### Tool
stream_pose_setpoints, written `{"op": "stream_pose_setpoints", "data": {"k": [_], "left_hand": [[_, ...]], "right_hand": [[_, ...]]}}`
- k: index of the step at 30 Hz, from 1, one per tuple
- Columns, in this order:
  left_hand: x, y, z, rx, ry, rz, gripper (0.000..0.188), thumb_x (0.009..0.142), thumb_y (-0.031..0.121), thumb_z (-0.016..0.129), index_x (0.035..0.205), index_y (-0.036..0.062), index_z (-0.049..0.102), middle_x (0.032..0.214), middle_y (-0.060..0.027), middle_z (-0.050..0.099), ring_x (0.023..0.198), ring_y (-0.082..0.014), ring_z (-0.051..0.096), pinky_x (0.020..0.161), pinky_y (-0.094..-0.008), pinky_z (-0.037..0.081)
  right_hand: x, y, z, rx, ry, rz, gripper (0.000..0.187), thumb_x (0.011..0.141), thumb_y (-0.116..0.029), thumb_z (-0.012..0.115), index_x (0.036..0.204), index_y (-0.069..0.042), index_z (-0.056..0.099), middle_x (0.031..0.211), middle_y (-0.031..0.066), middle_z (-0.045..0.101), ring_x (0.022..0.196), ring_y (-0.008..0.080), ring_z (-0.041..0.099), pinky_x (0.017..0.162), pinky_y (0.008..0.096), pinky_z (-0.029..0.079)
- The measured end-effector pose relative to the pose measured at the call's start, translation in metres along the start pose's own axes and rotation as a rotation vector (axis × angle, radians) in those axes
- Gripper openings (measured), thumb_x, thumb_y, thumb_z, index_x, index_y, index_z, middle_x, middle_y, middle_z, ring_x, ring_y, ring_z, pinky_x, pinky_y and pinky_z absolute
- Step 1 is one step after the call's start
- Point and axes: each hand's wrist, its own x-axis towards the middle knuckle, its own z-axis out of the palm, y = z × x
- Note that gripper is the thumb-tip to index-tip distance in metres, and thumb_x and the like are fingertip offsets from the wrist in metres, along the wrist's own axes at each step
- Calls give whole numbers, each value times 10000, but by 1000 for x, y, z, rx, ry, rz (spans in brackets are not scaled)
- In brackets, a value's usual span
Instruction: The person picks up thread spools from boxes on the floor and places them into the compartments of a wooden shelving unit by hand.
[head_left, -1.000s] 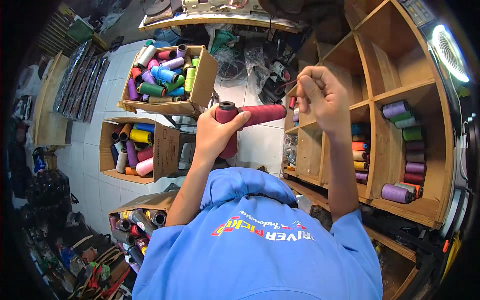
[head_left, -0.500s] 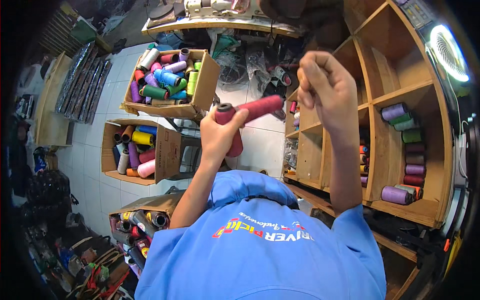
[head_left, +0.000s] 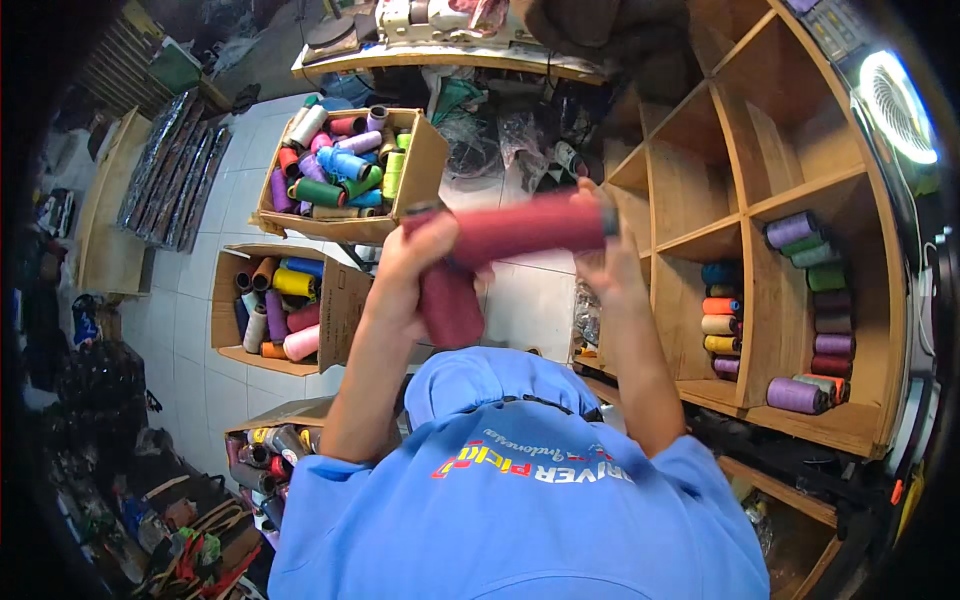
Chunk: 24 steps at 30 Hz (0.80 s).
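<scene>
In front of me my left hand [head_left: 412, 265] is closed around a dark red thread spool [head_left: 452, 305] that points down toward me. A second dark red thread spool [head_left: 530, 228], blurred by motion, lies crosswise, its left end at my left thumb. My right hand [head_left: 612, 255] grips the dark right end of this crosswise spool, fingers partly hidden behind it. To the right, a wooden shelf with square compartments [head_left: 742, 200] holds purple, green and dark red spools [head_left: 830, 310] in one compartment and several mixed-colour spools [head_left: 722, 322] in another.
To the left stand a cardboard box [head_left: 415, 175] heaped with coloured spools, a lower box [head_left: 340, 310] of spools, and a third box [head_left: 300, 412] nearer me. A sewing machine [head_left: 440, 15] sits on a table [head_left: 450, 55] at the back. A lit round fan [head_left: 897, 108] is at far right.
My right hand has come down and left from its raised position and taken the end of the crosswise spool. My left hand and both spools have shifted slightly, the crosswise one turning more level.
</scene>
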Motion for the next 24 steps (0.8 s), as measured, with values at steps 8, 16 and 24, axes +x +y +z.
{"op": "stream_pose_setpoints", "data": {"k": [8,16,24], "left_hand": [[17,-4,3,1370,159,95,331,700,285,750,809,5,611,634,-61,594,617,-96,565,590,-287,458],[33,-34,13,249,337,290,302,786,243,707,898,-12,591,771,-89,637,620,-113,585,569,-234,462],[25,-23,-4,863,-311,384,380,658,165,787,969,24,621,849,-51,644,740,-122,612,695,-272,489]], "right_hand": [[11,-22,44,-199,-515,15,142,881,-20,479,1022,-7,495,731,44,484,527,63,364,465,205,292],[-14,20,17,335,-300,-134,101,906,-66,481,984,-33,537,722,16,484,581,95,412,529,250,345],[14,-16,-1,102,-523,394,170,888,-72,522,1047,-28,478,698,9,453,558,71,419,485,182,339]]}}
